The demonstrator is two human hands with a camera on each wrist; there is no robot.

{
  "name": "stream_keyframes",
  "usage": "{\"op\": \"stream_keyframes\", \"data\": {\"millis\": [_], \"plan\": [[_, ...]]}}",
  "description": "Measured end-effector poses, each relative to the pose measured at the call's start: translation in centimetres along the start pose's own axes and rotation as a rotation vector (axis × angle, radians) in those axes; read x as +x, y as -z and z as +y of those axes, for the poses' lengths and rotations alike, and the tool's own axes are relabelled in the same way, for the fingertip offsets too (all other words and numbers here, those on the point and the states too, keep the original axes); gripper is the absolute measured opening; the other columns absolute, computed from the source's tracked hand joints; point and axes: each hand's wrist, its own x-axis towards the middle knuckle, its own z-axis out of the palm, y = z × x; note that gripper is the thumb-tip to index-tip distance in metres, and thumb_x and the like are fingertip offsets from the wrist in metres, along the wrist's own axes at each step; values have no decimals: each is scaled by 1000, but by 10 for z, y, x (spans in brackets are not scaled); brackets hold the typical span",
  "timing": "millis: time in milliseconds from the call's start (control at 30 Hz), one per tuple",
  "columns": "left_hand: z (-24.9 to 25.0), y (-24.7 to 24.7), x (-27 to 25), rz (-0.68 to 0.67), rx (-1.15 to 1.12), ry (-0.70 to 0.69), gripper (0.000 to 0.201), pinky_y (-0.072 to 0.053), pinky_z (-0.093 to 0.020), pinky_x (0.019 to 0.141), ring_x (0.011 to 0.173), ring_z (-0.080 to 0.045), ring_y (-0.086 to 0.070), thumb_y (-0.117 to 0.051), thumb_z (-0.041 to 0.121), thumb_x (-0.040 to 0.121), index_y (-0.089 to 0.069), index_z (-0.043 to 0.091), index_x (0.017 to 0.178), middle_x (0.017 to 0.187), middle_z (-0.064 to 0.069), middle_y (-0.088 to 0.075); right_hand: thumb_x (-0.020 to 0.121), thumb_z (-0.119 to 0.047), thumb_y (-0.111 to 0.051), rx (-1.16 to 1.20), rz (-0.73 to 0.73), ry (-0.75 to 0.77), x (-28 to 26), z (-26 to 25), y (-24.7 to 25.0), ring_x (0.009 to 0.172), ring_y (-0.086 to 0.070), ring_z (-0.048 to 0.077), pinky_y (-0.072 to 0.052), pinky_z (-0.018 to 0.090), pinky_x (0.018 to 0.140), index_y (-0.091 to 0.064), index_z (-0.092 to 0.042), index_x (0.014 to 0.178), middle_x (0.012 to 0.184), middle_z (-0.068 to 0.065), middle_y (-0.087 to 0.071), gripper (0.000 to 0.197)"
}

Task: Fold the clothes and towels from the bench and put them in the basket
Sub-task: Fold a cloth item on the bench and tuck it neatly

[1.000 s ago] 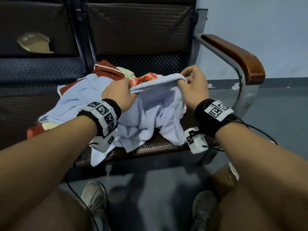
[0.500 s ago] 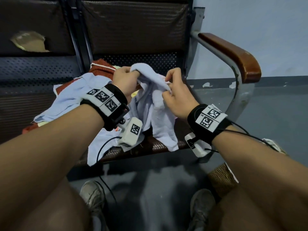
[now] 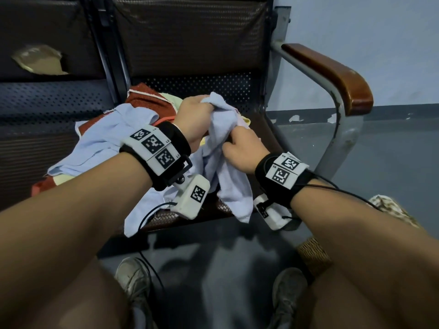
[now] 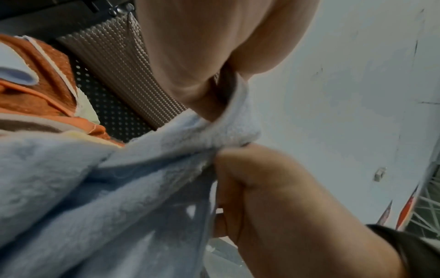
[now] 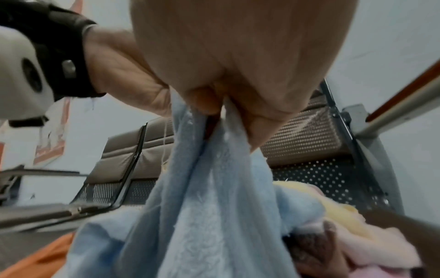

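Observation:
A light blue towel (image 3: 228, 148) hangs bunched over the bench seat, held up by both hands. My left hand (image 3: 197, 115) grips its top corner, seen close in the left wrist view on the towel (image 4: 119, 188). Just below and to the right, my right hand (image 3: 240, 148) pinches the towel's edge; in the right wrist view the towel (image 5: 214, 206) drops straight down from those fingers. A pile of clothes lies behind: a pale blue garment (image 3: 107, 138), a rust-red towel (image 3: 147, 98) and a yellow cloth (image 3: 171, 100). A woven basket (image 3: 313, 257) shows by my right knee.
The bench (image 3: 166, 219) has a perforated metal seat and a padded back. A wooden armrest (image 3: 332, 72) on a metal frame stands to the right. The grey floor (image 3: 213, 269) lies below, with my two shoes (image 3: 135, 279) on it. A patterned cloth (image 3: 392, 207) peeks behind my right forearm.
The hands held the towel stretched wide, then came together. My left hand has kept the top corner raised while the right hand slid down the edge.

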Motion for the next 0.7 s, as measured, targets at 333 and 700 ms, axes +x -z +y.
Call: {"op": "stream_keyframes", "data": {"millis": [333, 700], "plan": [[-11, 7, 6, 39, 44, -68, 31, -59, -37, 86, 98, -21, -71, -49, 2, 92, -63, 11, 118, 107, -13, -71, 96, -54, -52, -34, 97, -45, 8, 2, -9, 60, -55, 23, -37, 32, 56, -48, -19, 55, 56, 1, -54, 54], [-19, 21, 19, 327, 263, -294, 29, -59, -31, 71, 83, -12, -68, -44, 18, 90, -73, 23, 95, 88, 6, -71, 90, -41, -54, -295, 175, -118, 14, 20, 13, 72, -57, 32, -44, 32, 66, -55, -16, 67, 73, 9, -57, 34]]}}
